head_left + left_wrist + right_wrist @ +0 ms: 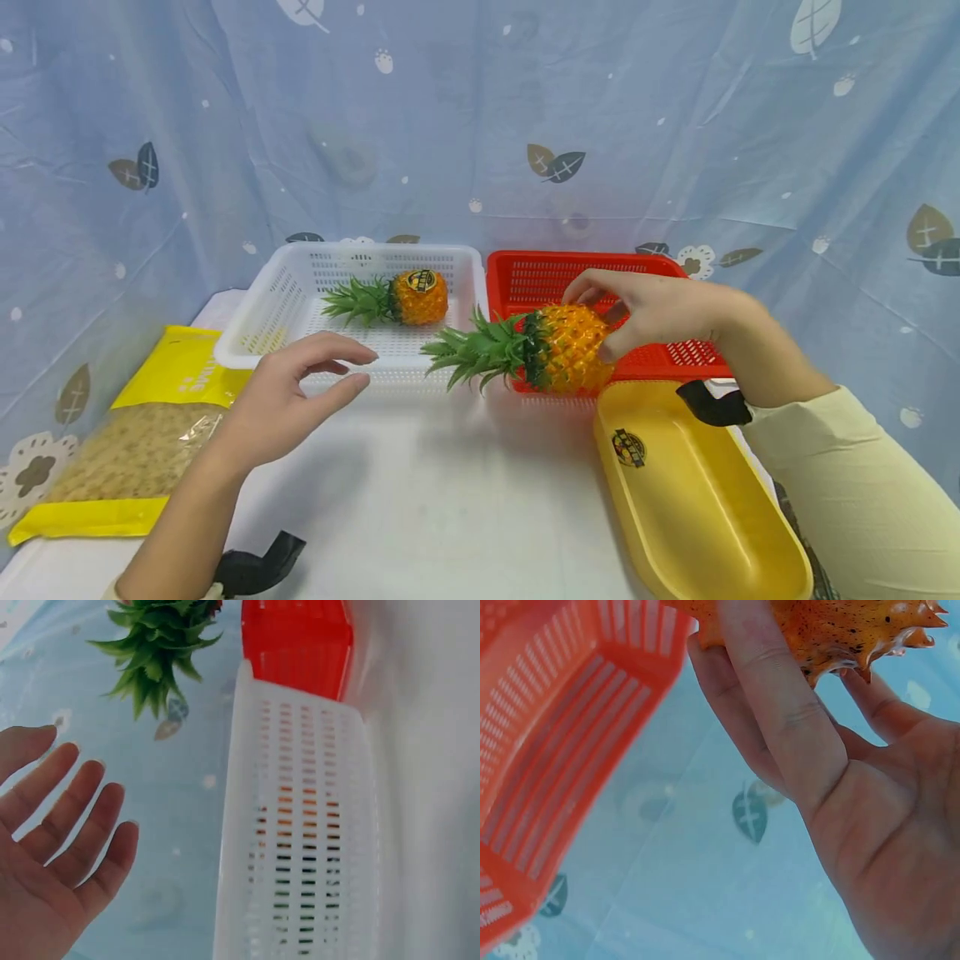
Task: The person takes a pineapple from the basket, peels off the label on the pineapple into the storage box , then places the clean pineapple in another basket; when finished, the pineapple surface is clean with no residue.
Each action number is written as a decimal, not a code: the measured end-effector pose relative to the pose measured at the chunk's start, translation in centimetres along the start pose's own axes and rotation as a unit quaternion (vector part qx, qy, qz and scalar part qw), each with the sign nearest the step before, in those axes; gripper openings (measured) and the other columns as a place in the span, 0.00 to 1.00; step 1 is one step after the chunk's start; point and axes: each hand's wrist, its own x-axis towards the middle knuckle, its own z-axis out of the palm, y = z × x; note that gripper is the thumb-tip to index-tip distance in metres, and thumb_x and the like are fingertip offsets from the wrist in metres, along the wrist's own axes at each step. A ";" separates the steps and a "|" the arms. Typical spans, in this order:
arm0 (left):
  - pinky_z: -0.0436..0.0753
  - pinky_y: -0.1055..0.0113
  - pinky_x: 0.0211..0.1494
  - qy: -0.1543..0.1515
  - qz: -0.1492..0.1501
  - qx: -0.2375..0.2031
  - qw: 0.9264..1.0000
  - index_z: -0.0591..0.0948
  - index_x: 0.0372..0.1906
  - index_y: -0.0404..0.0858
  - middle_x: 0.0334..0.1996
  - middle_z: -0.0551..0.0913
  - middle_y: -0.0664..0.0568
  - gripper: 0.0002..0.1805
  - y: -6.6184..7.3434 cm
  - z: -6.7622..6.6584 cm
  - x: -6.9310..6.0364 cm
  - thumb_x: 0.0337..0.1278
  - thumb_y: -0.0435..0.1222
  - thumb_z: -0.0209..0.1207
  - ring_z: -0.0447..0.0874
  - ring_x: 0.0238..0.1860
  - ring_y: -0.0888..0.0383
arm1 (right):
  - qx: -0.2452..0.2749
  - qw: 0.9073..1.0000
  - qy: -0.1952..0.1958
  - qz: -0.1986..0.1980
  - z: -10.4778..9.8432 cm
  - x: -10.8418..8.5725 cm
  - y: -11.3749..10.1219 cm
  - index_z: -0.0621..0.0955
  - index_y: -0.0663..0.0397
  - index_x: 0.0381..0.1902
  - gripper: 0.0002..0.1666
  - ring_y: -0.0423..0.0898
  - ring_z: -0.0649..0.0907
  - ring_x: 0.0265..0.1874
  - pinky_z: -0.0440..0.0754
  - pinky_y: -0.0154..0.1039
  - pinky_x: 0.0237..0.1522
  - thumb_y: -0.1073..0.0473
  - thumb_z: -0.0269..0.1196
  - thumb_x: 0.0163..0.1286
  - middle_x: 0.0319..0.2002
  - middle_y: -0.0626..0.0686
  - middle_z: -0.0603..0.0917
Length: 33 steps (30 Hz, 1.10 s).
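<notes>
My right hand [660,310] grips a pineapple [572,348] by its orange body, held sideways over the front of the red basket [525,268], its green leaves pointing left. In the right wrist view, the fingers of the right hand [832,780] curl round the spiky orange body [832,634]. Holding nothing, my left hand [281,400] hovers before the white basket [258,292]; the left wrist view shows its fingers [71,817] spread and relaxed. A second pineapple [422,297] with a dark label lies on its side in the white basket, leaves to the left.
A yellow tray [690,500] with a round sticker stands at the front right, against the red basket. At the left lies a yellow bag [135,442] with a see-through middle. A blue patterned cloth [465,125] hangs behind the baskets.
</notes>
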 end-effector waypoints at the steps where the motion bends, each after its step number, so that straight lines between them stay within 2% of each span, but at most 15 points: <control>1: 0.82 0.77 0.55 0.003 -0.006 -0.002 1.000 0.88 0.51 0.46 0.47 0.87 0.61 0.14 -0.2 -0.2 0.0 0.64 0.29 0.67 0.83 0.50 0.67 | -0.001 1.000 0.002 0.004 -0.4 0.1 0.2 0.70 0.44 0.66 0.39 0.54 0.78 0.61 0.82 0.50 0.57 0.58 0.73 0.58 0.66 0.52 0.74; 8: 0.80 0.81 0.56 0.022 -0.059 -0.022 0.998 0.87 0.53 0.43 0.49 0.86 0.62 0.12 -1.4 -1.5 -0.5 0.68 0.31 0.65 0.84 0.50 0.70 | -0.013 0.999 0.004 0.039 -2.7 1.1 1.9 0.69 0.46 0.69 0.40 0.56 0.76 0.64 0.79 0.58 0.60 0.58 0.71 0.61 0.70 0.55 0.70; 11: 0.80 0.83 0.53 0.032 -0.078 -0.013 0.996 0.86 0.55 0.43 0.50 0.87 0.64 0.13 -1.8 -2.1 -0.8 0.69 0.33 0.65 0.85 0.49 0.72 | 0.006 0.999 -0.002 0.054 -3.6 1.6 3.0 0.67 0.48 0.71 0.40 0.58 0.75 0.64 0.80 0.59 0.61 0.60 0.69 0.62 0.72 0.58 0.67; 19: 0.79 0.85 0.50 0.054 -0.124 0.001 0.991 0.85 0.58 0.42 0.49 0.85 0.72 0.15 -3.3 -3.5 -1.3 0.70 0.36 0.64 0.84 0.48 0.75 | 0.070 0.995 -0.017 0.074 -5.2 3.0 6.0 0.61 0.54 0.74 0.43 0.59 0.79 0.60 0.83 0.56 0.61 0.65 0.66 0.63 0.75 0.64 0.59; 26: 0.79 0.86 0.46 0.052 -0.205 0.025 0.977 0.83 0.62 0.45 0.50 0.83 0.72 0.19 -4.7 -5.0 -1.9 0.72 0.46 0.62 0.81 0.46 0.77 | 0.105 0.991 -0.019 0.083 -6.0 4.5 8.3 0.58 0.59 0.74 0.43 0.58 0.78 0.60 0.85 0.48 0.58 0.67 0.62 0.64 0.75 0.67 0.57; 29: 0.78 0.88 0.46 0.060 -0.221 0.025 0.973 0.82 0.63 0.44 0.49 0.81 0.74 0.21 -5.4 -5.6 -2.1 0.73 0.47 0.61 0.81 0.46 0.77 | 0.129 0.988 -0.021 0.087 -6.0 5.3 9.3 0.57 0.60 0.75 0.43 0.57 0.76 0.61 0.84 0.46 0.59 0.67 0.61 0.65 0.76 0.67 0.56; 33: 0.78 0.88 0.46 0.071 -0.226 0.012 0.971 0.82 0.63 0.43 0.49 0.81 0.74 0.19 -6.4 -6.5 -2.4 0.73 0.45 0.61 0.81 0.45 0.77 | 0.156 0.983 -0.023 0.094 -5.8 6.1 10.8 0.56 0.61 0.75 0.42 0.58 0.75 0.62 0.83 0.46 0.61 0.66 0.60 0.66 0.76 0.68 0.55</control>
